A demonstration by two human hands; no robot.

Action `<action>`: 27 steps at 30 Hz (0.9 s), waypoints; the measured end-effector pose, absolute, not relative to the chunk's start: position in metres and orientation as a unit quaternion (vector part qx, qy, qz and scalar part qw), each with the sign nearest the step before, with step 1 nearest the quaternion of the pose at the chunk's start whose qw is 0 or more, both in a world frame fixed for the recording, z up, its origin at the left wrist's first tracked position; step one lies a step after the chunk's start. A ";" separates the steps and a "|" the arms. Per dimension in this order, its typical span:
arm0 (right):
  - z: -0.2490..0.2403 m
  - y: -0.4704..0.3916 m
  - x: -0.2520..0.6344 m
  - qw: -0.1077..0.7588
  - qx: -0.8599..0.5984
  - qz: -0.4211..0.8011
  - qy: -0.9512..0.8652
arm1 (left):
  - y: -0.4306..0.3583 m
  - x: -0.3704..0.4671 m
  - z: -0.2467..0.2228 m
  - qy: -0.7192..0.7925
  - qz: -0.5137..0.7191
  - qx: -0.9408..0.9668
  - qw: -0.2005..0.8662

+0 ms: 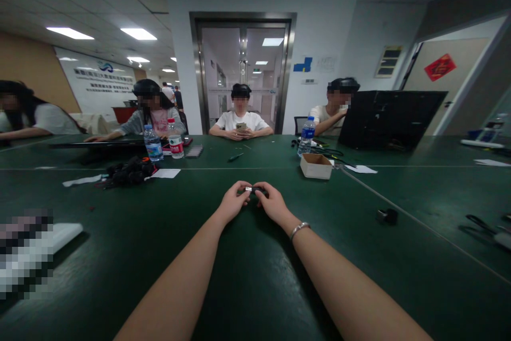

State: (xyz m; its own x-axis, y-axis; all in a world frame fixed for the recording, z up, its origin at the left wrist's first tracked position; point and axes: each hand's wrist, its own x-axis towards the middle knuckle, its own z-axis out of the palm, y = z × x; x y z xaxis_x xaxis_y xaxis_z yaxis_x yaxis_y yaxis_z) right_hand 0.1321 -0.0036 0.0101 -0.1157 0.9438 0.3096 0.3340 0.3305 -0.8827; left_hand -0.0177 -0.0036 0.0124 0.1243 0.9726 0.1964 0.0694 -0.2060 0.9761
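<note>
Holding a small dark piece with a silver end (251, 189) in front of the body, low over the green counter (247, 277). Pinching the silver end with the fingertips of the left hand (233, 201), and gripping the dark end with the right hand (273, 201). So, having both hands clamped on this same piece, from its 2 ends, with the fingertips being near to each other. Not telling what the piece exactly is, because of the fingers covering a part of it. Also not telling whether the hands are touching the counter. Wearing a silver bracelet (299, 230) on the right wrist.

Seeing a thin dark tool (235, 157) lying beyond the hands, and behind it a person (241, 118) in white sitting and holding a phone (241, 127). Seeing ahead to the right an open cardboard box (315, 172), and just behind it a water bottle (306, 138) standing upright. Nearer on the right, noticing a small black object (386, 216) lying well apart from the right hand. On the left side, finding a heap of black cables (130, 172) lying beside a white paper (165, 173), with 2 more bottles (154, 144) standing upright behind.
</note>
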 end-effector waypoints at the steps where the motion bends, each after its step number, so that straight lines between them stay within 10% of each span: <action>1: 0.010 -0.004 0.132 0.463 -0.475 0.331 -0.671 | -0.003 -0.018 0.012 0.443 0.496 0.594 0.453; 27: 0.010 -0.004 0.131 0.462 -0.475 0.327 -0.674 | -0.001 -0.017 0.009 0.447 0.506 0.584 0.450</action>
State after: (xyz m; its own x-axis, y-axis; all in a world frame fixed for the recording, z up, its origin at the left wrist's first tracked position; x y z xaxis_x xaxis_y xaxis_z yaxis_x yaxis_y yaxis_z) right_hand 0.1312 -0.0043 0.0097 -0.1231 0.9418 0.3127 0.3387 0.3361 -0.8788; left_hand -0.0173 -0.0015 0.0093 0.0867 0.9782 0.1886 0.0665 -0.1946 0.9786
